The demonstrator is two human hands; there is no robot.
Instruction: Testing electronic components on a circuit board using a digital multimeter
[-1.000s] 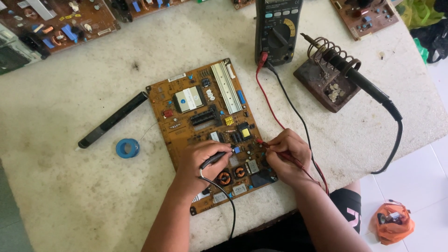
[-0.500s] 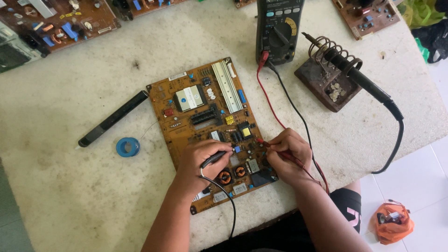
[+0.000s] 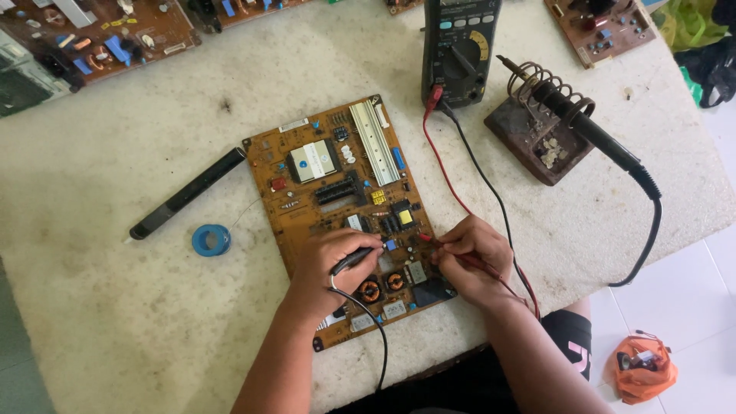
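My left hand [image 3: 330,264] is clamped on the black probe [image 3: 354,259] and my right hand [image 3: 475,257] on the red probe [image 3: 448,249]. Both tips rest on the circuit board [image 3: 345,207] at the frame's centre on the counter [image 3: 115,322]. Nothing has shifted in the last second, so I judge the reading is settling.

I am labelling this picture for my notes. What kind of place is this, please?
Probably an electronics repair bench. The hands, left and right, hold probes on a circuit board; a multimeter and a soldering iron in its stand sit nearby, with more boards along the table edge.
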